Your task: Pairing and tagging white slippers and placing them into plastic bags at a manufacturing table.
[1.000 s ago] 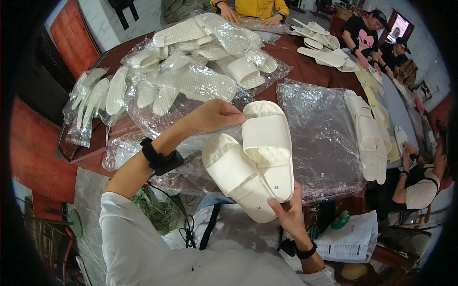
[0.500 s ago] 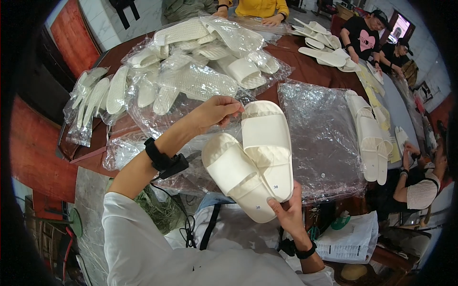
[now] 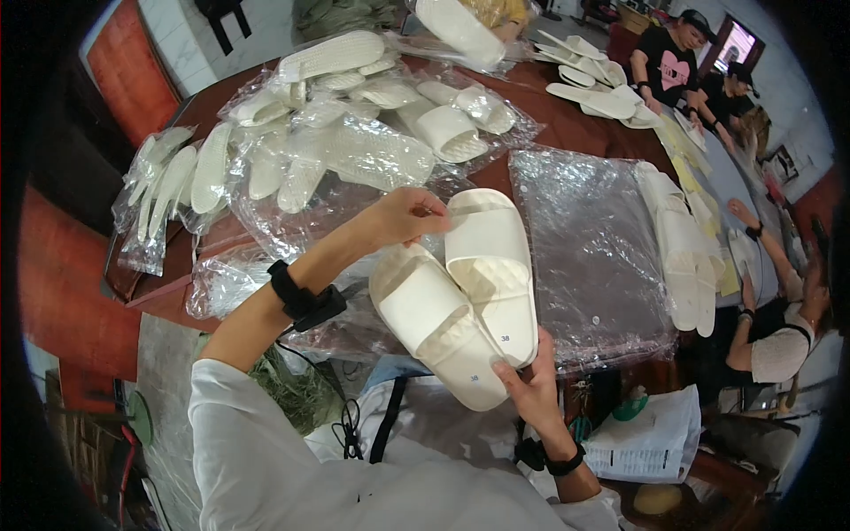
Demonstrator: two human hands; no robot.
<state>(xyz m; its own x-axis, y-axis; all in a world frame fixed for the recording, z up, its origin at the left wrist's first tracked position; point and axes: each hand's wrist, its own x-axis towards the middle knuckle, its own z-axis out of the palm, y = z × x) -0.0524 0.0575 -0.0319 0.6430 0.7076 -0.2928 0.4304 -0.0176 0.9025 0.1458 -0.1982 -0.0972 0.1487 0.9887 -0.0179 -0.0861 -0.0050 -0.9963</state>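
I hold a pair of white slide slippers in front of me, side by side with toes pointing away. My right hand (image 3: 529, 380) grips both heels, thumb on top. The left slipper (image 3: 423, 305) overlaps the edge of the right slipper (image 3: 492, 257). My left hand (image 3: 409, 217) is beside the right slipper's toe, its fingers curled and pinched at the edge. Whatever may be between those fingertips is too small to make out. Clear plastic bags (image 3: 598, 257) lie flat on the table, right of the slippers.
A heap of bagged white slippers (image 3: 372, 146) covers the far left of the brown table. Unbagged slippers (image 3: 595, 80) are stacked at the far right, and another pair (image 3: 686, 257) lies nearer. Co-workers (image 3: 668, 57) sit along the right side. A green stool (image 3: 139, 416) stands lower left.
At the far side, a person in yellow has lifted a bagged slipper off the heap. My left hand has shifted slightly down at the toe. A co-worker at right has spread their hands apart.
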